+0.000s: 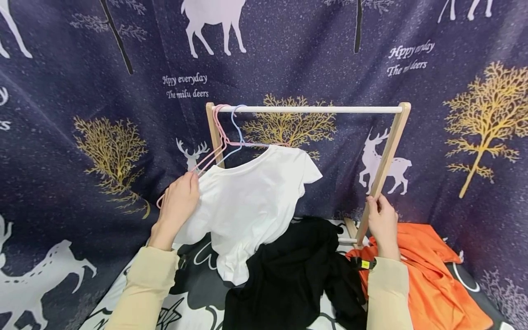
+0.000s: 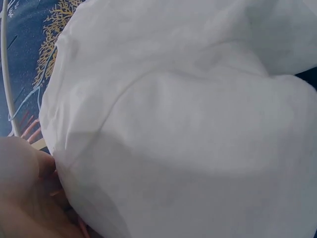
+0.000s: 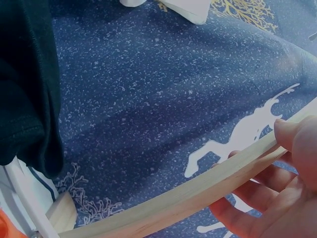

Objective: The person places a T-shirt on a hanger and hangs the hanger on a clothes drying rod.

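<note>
A white short-sleeved shirt point(image 1: 251, 188) hangs on a blue hanger point(image 1: 240, 133) near the left end of the rack's white rail point(image 1: 313, 109). Pink hangers point(image 1: 218, 123) hang beside it. My left hand point(image 1: 177, 201) grips the pink hangers' lower left part at the shirt's shoulder; in the left wrist view that hand point(image 2: 27, 193) is partly cut off, its fingertips behind the white cloth point(image 2: 173, 124). With my right hand point(image 1: 383, 222) I hold the rack's right wooden post point(image 1: 385, 160); the right wrist view shows thumb and fingers of the hand point(image 3: 277, 188) around the post point(image 3: 183, 203).
Black clothing point(image 1: 284, 275) lies in front of the rack on the patterned cloth point(image 1: 198, 298). An orange garment point(image 1: 437, 279) lies at the right, beside my right forearm. Behind the rack hangs a dark blue curtain point(image 1: 288, 68) with deer and trees.
</note>
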A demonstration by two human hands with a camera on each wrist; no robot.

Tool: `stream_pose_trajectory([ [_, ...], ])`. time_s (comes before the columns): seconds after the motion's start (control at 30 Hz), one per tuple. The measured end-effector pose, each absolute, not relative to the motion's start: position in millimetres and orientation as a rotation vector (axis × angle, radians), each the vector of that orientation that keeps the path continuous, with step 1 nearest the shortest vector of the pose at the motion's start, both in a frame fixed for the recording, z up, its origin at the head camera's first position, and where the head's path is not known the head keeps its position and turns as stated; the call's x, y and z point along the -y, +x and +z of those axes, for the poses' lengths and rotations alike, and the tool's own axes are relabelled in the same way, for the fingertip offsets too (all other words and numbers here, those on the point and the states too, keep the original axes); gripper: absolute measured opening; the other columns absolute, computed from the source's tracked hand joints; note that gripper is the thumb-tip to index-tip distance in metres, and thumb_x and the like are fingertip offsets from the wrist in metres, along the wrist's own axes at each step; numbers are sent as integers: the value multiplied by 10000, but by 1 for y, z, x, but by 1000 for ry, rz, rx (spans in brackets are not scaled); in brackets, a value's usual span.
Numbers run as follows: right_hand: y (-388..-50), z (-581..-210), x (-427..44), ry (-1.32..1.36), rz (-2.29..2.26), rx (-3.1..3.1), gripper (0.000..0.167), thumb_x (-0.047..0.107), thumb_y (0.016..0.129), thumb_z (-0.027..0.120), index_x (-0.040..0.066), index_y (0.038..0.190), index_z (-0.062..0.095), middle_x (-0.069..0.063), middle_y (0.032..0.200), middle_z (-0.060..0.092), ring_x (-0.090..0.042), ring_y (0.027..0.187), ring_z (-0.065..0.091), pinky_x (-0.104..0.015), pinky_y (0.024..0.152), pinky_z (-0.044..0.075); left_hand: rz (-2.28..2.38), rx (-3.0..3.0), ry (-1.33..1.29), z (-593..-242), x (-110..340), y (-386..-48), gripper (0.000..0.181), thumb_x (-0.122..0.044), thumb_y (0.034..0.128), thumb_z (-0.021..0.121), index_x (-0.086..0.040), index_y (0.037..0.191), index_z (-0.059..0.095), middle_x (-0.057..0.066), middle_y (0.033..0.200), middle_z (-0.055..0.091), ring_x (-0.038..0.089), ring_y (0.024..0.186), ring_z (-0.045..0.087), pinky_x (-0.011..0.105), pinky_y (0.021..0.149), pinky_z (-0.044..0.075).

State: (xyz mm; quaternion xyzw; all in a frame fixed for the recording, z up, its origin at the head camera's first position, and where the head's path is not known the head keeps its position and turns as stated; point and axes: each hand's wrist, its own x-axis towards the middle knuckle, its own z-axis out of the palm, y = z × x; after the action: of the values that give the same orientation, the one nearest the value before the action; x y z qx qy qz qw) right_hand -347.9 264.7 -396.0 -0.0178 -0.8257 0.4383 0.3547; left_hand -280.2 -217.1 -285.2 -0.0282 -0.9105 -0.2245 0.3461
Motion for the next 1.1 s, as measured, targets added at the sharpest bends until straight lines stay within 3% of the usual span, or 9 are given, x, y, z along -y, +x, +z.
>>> stream_pose_trajectory([
  [0.43, -348, -396, -264, -46, 1122, 2133, 331, 290, 1045, 467, 9, 1131, 620, -219, 960, 668, -384, 872, 614, -469, 773, 412, -557, 2177, -114, -288, 218, -282, 293, -195, 1040, 455, 26, 954, 626, 231, 900, 628, 463, 875, 602, 566, 781, 419],
  [0.73, -349, -396, -264, -46, 1142, 2120, 346, 299, 1041, 476, 12, 1171, 618, -233, 1011, 671, -413, 924, 619, -524, 830, 431, -586, 2146, -62, -280, 221, -277, 315, -222, 1046, 440, 14, 961, 631, 207, 879, 621, 465, 896, 600, 557, 800, 416],
  [1.1, -347, -396, -265, -46, 1152, 2134, 346, 303, 1043, 468, 12, 1165, 611, -226, 1012, 664, -381, 919, 621, -503, 807, 441, -657, 2115, 34, -287, 229, -260, 335, -258, 1048, 441, -9, 987, 656, 170, 890, 634, 450, 886, 602, 552, 783, 415],
])
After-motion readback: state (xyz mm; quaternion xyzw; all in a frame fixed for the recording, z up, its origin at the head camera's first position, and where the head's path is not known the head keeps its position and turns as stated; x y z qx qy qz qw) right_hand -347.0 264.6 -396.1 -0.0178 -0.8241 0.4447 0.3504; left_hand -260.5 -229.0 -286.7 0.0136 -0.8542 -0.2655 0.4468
